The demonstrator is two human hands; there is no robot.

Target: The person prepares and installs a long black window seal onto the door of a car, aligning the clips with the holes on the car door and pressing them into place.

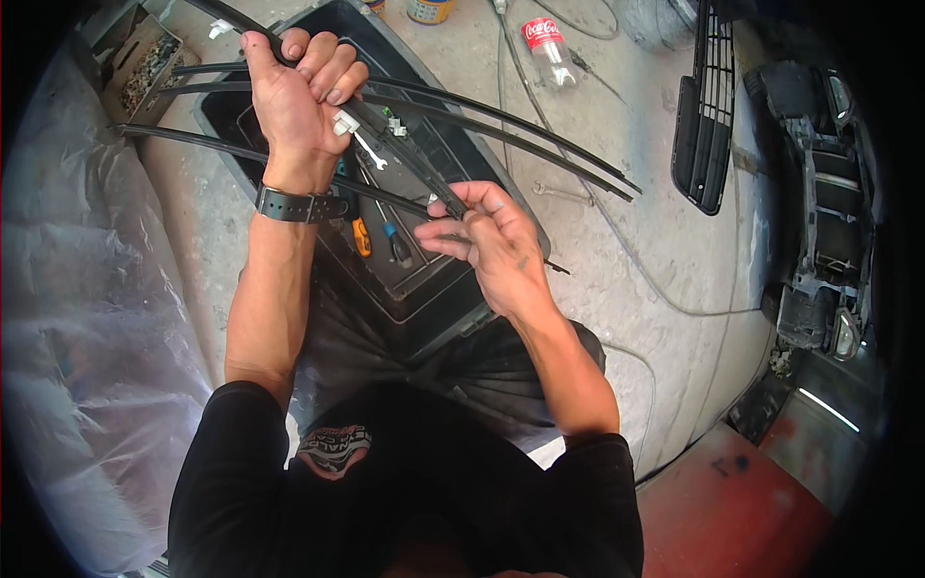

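My left hand (301,108) is wrapped around a long black trim strip (409,159) held at a slant over a black tub (438,334). A white clip (345,122) sits on the strip just below that fist, and another white clip (221,28) shows above it. My right hand (499,246) pinches the strip's near end between thumb and fingers, with its other fingers partly spread. Inside the tub lie an orange-handled tool (361,238) and a blue-handled screwdriver (396,246). More black strips (540,138) rest across the tub, jutting past both sides.
On the concrete floor to the right are a wrench (564,196), a clear bottle with a red label (549,56) and loose cables. Farther right stand a black grille (703,144) and a car front part (829,222). Plastic sheeting (87,289) hangs at left; a red panel (723,501) lies near right.
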